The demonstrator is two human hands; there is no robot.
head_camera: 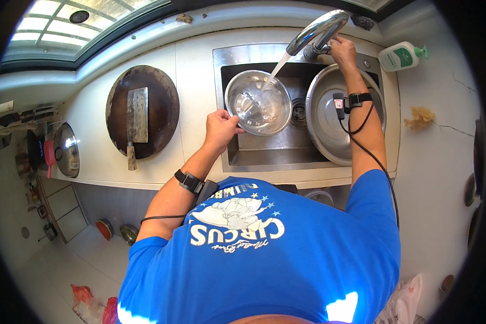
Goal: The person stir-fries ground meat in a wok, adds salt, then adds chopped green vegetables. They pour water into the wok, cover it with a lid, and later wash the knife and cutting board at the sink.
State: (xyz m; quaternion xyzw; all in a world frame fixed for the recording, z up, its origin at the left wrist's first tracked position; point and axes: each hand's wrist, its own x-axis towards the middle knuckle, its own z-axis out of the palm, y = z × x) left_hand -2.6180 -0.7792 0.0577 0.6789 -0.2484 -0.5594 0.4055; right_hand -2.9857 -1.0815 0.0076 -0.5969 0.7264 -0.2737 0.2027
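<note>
My left hand (222,128) grips the near-left rim of a shiny metal bowl (259,103), held over the left part of the sink (263,156). Water (278,67) streams from the curved chrome faucet (316,32) into this bowl, and its surface is rippled. At the back right, my right hand (343,52) is on the faucet's lever, with the fingers curled at its end; most of the lever is hidden. A larger metal basin (324,117) sits at the sink's right side, beneath my right forearm.
A cleaver (137,115) lies on a round, dark chopping board (164,117) on the left counter. Further left is a domed metal lid (69,150). A pump bottle (401,56) is right of the sink. Black cables (368,150) run along my right arm.
</note>
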